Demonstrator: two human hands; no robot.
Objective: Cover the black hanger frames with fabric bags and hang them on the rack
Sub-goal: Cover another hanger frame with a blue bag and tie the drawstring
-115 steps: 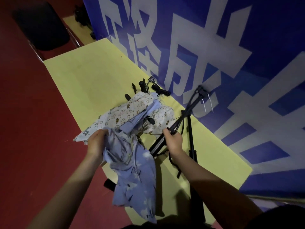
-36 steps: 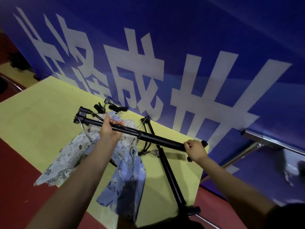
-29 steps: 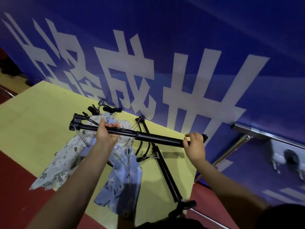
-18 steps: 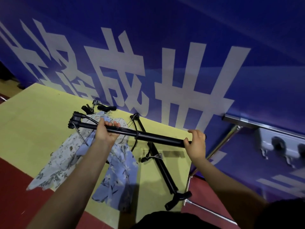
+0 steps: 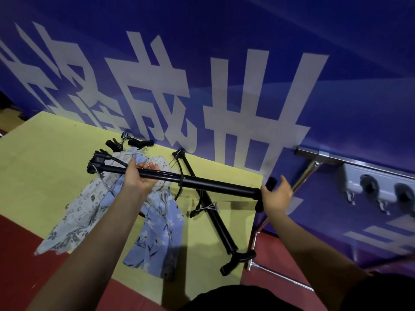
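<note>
Head view: the person holds a black telescopic rack pole [image 5: 215, 186] level above the yellow tabletop [image 5: 45, 158]. The left hand [image 5: 140, 177] has its grip wrapped round the thinner section of the pole, near the end that carries a clamp head. The right hand [image 5: 276, 195] is at the thick end with its fingers spread, the palm against the pole's end fitting; whether the thumb pinches it cannot be made out. Holding both ends looks meant for extending or assembling the rack before anything is hung. Beneath the pole, toward the tabletop's far edge, lie a pale floral fabric bag [image 5: 76, 216] and a blue floral fabric bag [image 5: 157, 234], partly overlapping. A second rack pole [image 5: 213, 214] rests diagonally toward the near right corner, and black hanger frames [image 5: 132, 143] sit by the far edge.
</note>
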